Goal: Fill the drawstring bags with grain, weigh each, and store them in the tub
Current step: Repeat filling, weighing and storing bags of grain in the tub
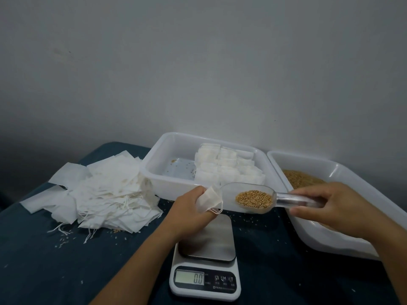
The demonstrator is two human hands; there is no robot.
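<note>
My left hand [193, 208] grips a small white bag [209, 200] above the scale [206, 256]; my right hand [330, 205] pinches the clear scoop [248, 198] handle — grain [254, 199] heaped inside, tip at the bag. Behind, the tub [167, 150] holds filled bags [226, 166]; empty bags [105, 190] piled left — grain tray [343, 172] right.

A dark blue cloth [55, 271] covers the table beneath a plain grey wall [198, 62].
</note>
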